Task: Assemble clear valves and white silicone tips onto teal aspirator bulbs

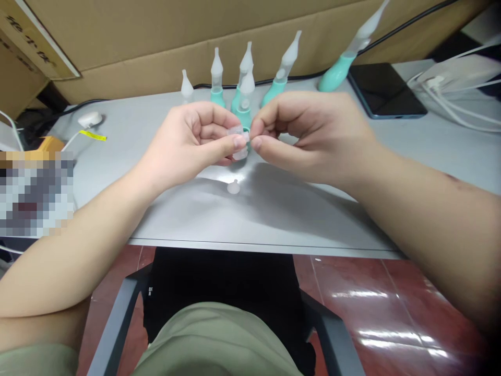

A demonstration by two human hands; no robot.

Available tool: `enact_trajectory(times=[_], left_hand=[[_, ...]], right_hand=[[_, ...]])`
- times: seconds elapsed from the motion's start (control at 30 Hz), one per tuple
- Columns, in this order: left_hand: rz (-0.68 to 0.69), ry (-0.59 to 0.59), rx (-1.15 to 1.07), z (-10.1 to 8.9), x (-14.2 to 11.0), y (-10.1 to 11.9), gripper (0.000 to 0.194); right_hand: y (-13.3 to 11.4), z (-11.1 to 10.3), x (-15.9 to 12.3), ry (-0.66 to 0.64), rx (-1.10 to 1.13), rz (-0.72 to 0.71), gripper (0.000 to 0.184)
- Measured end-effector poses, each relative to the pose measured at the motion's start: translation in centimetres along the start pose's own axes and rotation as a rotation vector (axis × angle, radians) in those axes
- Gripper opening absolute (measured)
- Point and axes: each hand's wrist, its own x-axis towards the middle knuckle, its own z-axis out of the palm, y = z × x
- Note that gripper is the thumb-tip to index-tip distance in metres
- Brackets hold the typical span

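Observation:
Above the desk, my left hand (195, 133) holds a small clear plastic tube (240, 153) between thumb and fingers. My right hand (309, 133) meets it from the other side, thumb and index finger pinched together at the tube's edge. What sits in that pinch is too small and hidden to make out. Below the hands, a small white round flap with a tab (234, 187) lies on the desk. Just behind the hands stands a nasal aspirator (243, 116) with a teal bulb and white tip; an open teal bulb rim (246, 130) shows between my hands.
Several more nasal aspirators (279, 86) line the back of the grey desk (188, 219), one (338, 72) leaning far right. A dark phone (385, 91) and white cables (450, 102) lie right. A white plug (90, 119) sits left. Cardboard (148, 42) walls the back.

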Motion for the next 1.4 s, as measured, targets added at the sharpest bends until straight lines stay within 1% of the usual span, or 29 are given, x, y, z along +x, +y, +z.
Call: enact_trajectory(times=[0.1, 0.2, 0.3, 0.43, 0.53, 0.63, 0.73, 0.8, 0.93, 1.03, 1.13, 1.23, 1.4], left_hand=[[0.021, 0.010, -0.008, 0.0, 0.0, 0.0, 0.055], [0.009, 0.031, 0.012, 0.0, -0.1, 0.1, 0.051], [-0.015, 0.041, 0.029, 0.1, -0.2, 0.2, 0.050], [-0.051, 0.038, 0.008, 0.2, -0.2, 0.3, 0.055], [-0.068, 0.055, -0.002, 0.4, -0.2, 0.2, 0.057], [-0.065, 0.068, -0.006, 0.4, -0.3, 0.2, 0.058], [-0.031, 0.074, -0.021, 0.4, -0.4, 0.2, 0.058], [-0.006, 0.070, -0.029, 0.4, -0.4, 0.2, 0.058], [0.004, 0.085, 0.002, 0.6, -0.6, 0.3, 0.059], [-0.007, 0.099, 0.018, 0.7, -0.7, 0.4, 0.056], [-0.017, 0.104, 0.012, 0.8, -0.7, 0.6, 0.057], [-0.020, 0.113, 0.013, 0.8, -0.8, 0.5, 0.059], [-0.038, 0.117, 0.021, 1.0, -0.9, 0.8, 0.056]], right_hand=[[0.2, -0.1, 0.2, 0.024, 0.052, -0.004, 0.030], [0.0, -0.3, 0.3, 0.021, 0.053, -0.002, 0.024], [-0.6, -0.6, 0.1, 0.031, -0.042, -0.008, 0.019], [-0.6, -0.7, -0.1, 0.036, -0.237, -0.088, 0.020], [-0.3, -0.7, -0.1, 0.007, -0.214, -0.116, 0.021], [-0.6, -0.4, -0.1, -0.004, -0.124, -0.041, 0.023], [-1.5, -0.1, -0.1, 0.039, -0.048, 0.075, 0.034], [-1.8, 0.0, -0.1, 0.069, -0.004, 0.106, 0.037], [-1.6, -0.2, 0.2, 0.026, 0.076, 0.129, 0.039], [-1.5, -0.4, 0.4, -0.014, 0.126, 0.164, 0.032], [-1.6, -0.3, 0.4, -0.027, 0.116, 0.181, 0.025], [-1.8, 0.0, 0.3, -0.032, 0.090, 0.172, 0.028], [-1.8, 0.5, 0.3, -0.024, 0.053, 0.231, 0.036]])
